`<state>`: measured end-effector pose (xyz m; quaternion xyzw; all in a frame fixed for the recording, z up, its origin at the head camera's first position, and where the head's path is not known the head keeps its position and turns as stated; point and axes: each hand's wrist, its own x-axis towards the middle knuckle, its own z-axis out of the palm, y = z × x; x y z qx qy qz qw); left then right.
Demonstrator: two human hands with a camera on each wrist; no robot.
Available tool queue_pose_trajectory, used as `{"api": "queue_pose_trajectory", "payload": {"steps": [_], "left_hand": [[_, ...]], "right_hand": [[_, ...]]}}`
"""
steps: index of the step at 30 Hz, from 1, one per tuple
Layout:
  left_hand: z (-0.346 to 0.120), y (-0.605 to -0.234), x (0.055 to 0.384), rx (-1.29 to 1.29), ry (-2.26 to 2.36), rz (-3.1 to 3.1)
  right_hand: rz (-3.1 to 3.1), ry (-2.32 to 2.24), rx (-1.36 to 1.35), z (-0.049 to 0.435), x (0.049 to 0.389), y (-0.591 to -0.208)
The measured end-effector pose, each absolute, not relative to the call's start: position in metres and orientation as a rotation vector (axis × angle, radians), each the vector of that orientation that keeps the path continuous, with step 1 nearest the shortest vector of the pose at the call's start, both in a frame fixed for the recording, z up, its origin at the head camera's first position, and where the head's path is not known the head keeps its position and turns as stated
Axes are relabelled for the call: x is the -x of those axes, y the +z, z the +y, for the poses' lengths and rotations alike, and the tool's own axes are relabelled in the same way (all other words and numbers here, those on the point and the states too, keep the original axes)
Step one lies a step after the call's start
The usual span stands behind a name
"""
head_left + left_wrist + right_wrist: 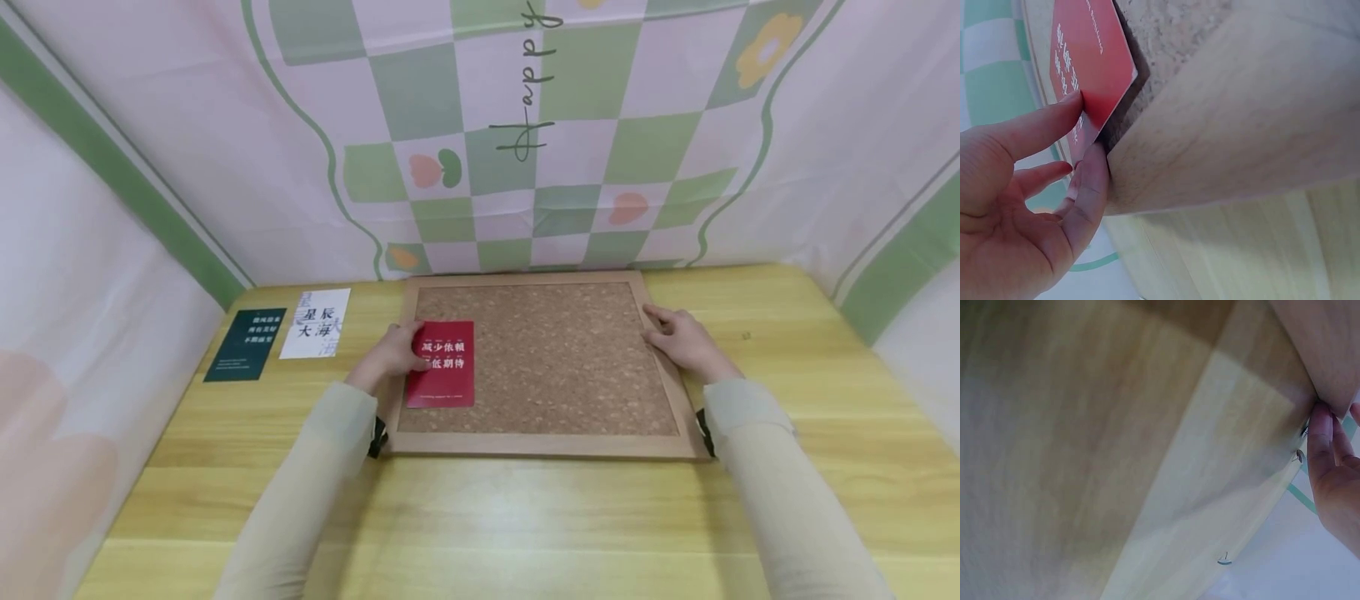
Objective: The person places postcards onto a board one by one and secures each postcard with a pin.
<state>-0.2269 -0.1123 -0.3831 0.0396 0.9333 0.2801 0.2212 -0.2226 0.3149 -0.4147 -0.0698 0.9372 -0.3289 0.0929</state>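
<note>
A wood-framed cork board [570, 367] lies on the table in the head view. Over its left part is a red card [442, 383] with white lettering. My left hand [393, 358] pinches the card's left edge, and in the left wrist view the thumb [1054, 122] is on the printed face with fingers behind. Seen from that wrist, the card [1094, 62] stands tilted, its near corner off the cork. At the board's right side, my right hand [686, 342] grips the frame, its fingertips right at the frame edge [1329, 356] in the right wrist view.
Left of the board lie a dark green card [243, 346] and a white card [315, 325]. A patterned cloth [577, 158] hangs behind the table [525, 517]. Small tack-like pieces, one of them a tack [1225, 560], lie right of the board.
</note>
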Motion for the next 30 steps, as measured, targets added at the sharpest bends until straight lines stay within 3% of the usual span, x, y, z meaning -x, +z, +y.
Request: {"api": "queue_pose_trajectory", "payload": {"steps": [30], "left_hand": [[-0.1176,-0.3861,0.2305,-0.05,0.794,2.519]], "right_hand": [[2.802,-0.941,0.217,0.3129,0.2224,-0.4136]]}}
